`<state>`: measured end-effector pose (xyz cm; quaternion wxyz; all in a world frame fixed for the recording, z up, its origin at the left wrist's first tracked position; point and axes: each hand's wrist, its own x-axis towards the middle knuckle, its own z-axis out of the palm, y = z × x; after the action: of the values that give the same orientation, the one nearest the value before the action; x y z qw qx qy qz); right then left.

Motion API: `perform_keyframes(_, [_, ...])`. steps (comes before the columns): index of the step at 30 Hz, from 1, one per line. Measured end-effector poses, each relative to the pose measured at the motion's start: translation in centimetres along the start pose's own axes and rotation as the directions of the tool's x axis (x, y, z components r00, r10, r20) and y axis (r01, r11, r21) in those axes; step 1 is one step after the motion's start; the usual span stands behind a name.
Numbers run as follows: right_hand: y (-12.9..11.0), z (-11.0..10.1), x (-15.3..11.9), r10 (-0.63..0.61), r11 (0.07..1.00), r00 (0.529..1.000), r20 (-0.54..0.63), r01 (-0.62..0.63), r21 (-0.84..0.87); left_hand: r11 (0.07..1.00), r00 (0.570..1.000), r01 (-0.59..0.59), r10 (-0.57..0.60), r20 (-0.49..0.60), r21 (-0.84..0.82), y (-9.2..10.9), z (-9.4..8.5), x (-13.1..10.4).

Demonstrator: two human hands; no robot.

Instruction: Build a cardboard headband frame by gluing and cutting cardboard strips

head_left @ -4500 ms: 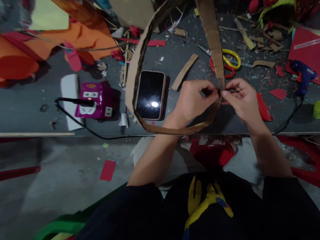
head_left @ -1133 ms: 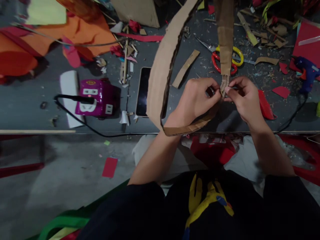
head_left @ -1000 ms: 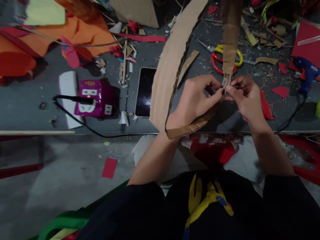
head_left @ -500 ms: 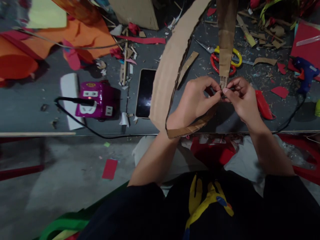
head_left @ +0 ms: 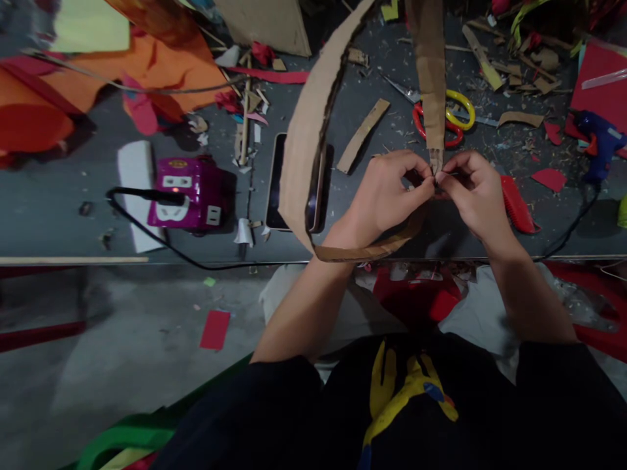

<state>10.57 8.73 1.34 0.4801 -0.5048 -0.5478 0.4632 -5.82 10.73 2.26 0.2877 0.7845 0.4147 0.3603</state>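
Note:
A long brown cardboard strip point(head_left: 306, 140) bends in a large loop from the top of the view, around my left wrist and back to my hands. Its narrow, frayed end lies between my fingertips. My left hand point(head_left: 392, 189) is closed in a pinch on that end. Facing it, my right hand point(head_left: 467, 192) pinches the same spot, thumb and forefinger nearly touching the left ones. The exact bit between the fingertips is too small to make out. Scissors point(head_left: 455, 134) with red and yellow handles lie beyond the hands, partly behind the strip.
A phone point(head_left: 277, 186) lies partly under the loop, with a purple power socket point(head_left: 189, 196) and its black cable further left. A loose cardboard piece point(head_left: 363, 136) is near my left hand. To the right are a red object point(head_left: 518, 205) and a blue glue gun point(head_left: 598, 140). Scraps litter the table.
The cardboard loop has swung left and now covers more of the phone, uncovering the loose cardboard piece. Both hands stay pinched at nearly the same place.

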Motion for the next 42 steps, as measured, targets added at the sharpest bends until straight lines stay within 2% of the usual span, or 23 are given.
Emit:
perform_keyframes(6, [0.1, -0.3, 0.0, 0.015, 1.000, 0.999, 0.029, -0.015, -0.024, 0.993, 0.999, 0.036, -0.035, 0.012, -0.116, 0.0, -0.1, 0.0])
perform_keyframes(21, [-0.4, -0.3, 0.2, 0.018, 0.999, 1.000, -0.007, -0.018, 0.045, 0.982, 0.996, 0.077, -0.082, -0.020, -0.170, 0.3, 0.3, 0.0])
perform_keyframes(25, [-0.3, -0.3, 0.3, 0.030, 0.997, 0.999, -0.033, -0.028, 0.072, 0.990, 0.998, 0.044, -0.048, -0.030, -0.131, 0.5, 0.2, -0.1])
perform_keyframes(33, [-0.3, -0.7, 0.5, 0.001, 0.992, 0.998, -0.057, 0.006, 0.126, 0.994, 0.999, -0.044, 0.047, 0.026, -0.096, 0.7, -0.8, -0.2])
perform_keyframes(38, [0.0, -1.0, 0.7, 0.002, 0.995, 0.999, -0.050, 0.003, 0.098, 0.987, 0.988, -0.154, 0.154, -0.001, -0.050, 0.0, -0.5, -0.4])
perform_keyframes(42, [-0.2, -0.8, 0.6, 0.005, 0.997, 0.999, -0.045, -0.002, 0.076, 0.981, 0.981, -0.191, 0.190, 0.047, 0.014, -0.5, -0.5, -0.4])
